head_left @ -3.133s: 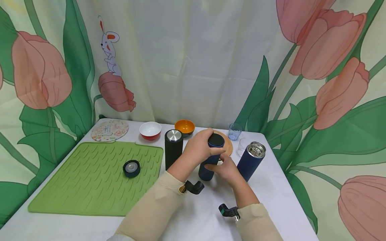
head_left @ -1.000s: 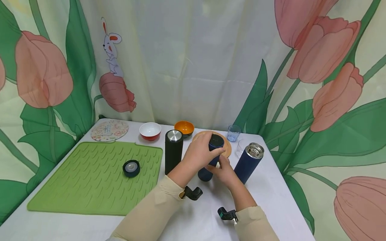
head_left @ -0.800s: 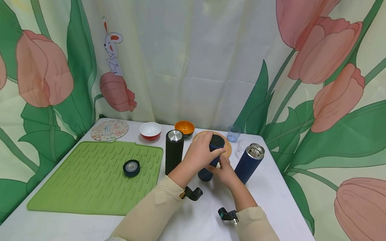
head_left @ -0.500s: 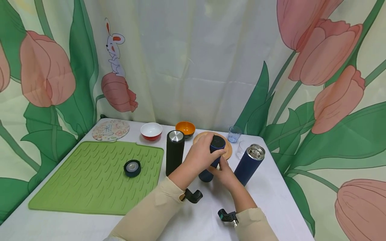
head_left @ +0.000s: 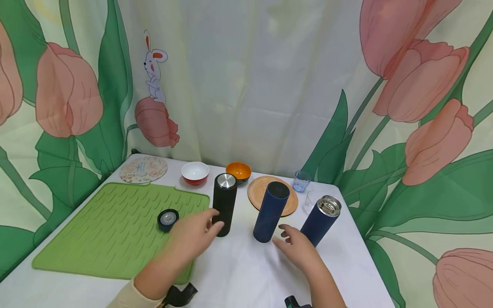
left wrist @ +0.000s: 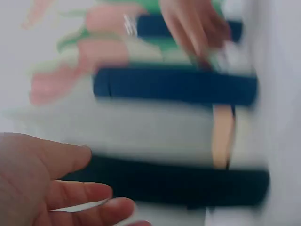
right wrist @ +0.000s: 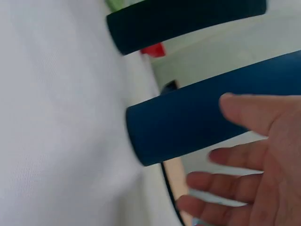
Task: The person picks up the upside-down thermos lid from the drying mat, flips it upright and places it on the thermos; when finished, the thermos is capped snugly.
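Observation:
My left hand (head_left: 192, 234) is over the green mat's right side, fingers spread near the black thermos (head_left: 224, 205) with the silver-topped lid. In the left wrist view, the thumb and fingers lie close around the near end of the black thermos (left wrist: 188, 183), gripping nothing. Between the hands stands a navy thermos (head_left: 271, 214) with a black top, upright. My right hand (head_left: 299, 249) is just right of it, fingers loosely bent and apart, also seen beside the navy thermos (right wrist: 197, 117) in the right wrist view. A second navy thermos (head_left: 319, 222), its steel mouth uncovered, stands right of that hand.
A dark lid (head_left: 167, 219) lies on the green mat (head_left: 115, 231). Behind stand a red-and-white bowl (head_left: 194, 173), an orange bowl (head_left: 239, 171), a blue glass (head_left: 301, 181) and a clear glass (head_left: 310, 201). A round wooden board (head_left: 257, 192) and a patterned round mat (head_left: 144, 169) lie flat.
Both hands have let go of the middle navy thermos, which stays standing. My left hand has moved left and down towards the black thermos; my right has drawn back slightly, towards me.

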Motion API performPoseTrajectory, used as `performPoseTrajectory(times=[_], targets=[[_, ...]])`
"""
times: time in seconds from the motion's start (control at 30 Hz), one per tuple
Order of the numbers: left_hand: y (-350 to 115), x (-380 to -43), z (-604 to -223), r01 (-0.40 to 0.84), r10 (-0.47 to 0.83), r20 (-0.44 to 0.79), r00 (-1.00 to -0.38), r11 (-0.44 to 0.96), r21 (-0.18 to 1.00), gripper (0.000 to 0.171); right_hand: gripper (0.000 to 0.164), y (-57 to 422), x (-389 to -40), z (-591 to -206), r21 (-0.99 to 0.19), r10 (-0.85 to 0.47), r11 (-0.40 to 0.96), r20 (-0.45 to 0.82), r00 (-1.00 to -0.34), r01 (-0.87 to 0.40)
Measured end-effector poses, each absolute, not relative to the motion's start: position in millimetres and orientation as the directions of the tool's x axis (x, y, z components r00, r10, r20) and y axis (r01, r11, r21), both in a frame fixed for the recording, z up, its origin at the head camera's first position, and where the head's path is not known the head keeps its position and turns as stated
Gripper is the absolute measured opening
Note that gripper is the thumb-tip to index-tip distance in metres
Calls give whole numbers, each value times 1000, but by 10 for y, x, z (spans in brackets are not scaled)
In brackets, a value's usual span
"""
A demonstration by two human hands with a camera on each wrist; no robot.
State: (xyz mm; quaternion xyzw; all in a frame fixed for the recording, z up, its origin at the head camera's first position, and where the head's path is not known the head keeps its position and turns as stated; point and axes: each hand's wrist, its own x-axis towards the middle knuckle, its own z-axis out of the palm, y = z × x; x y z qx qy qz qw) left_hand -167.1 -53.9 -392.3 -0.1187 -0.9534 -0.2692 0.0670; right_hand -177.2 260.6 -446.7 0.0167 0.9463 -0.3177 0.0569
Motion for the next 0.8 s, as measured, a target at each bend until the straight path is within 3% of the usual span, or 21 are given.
performPoseTrajectory(times=[0.2,0.37,0.6,0.8], targets=[[-1324,-2013,-4167,120,63,160,-985,921,370,66,52,2615,-1525,-4253,-583,-9,808,-158,-987,86],[-1635,-2223,-4323,8,-1,32,-999,961,277,92,48,2586,-1385,-4182,-600,-40,797,-170,-985,71],[-1740,-2336,-4481,-43,-13,-127,-992,971,236,86,47,2544,-1303,-4174,-630,-171,777,-207,-963,-2],[-1727,-2337,-4515,-27,-7,-87,-996,971,236,83,49,2529,-1293,-4189,-631,-204,775,-211,-956,-26]])
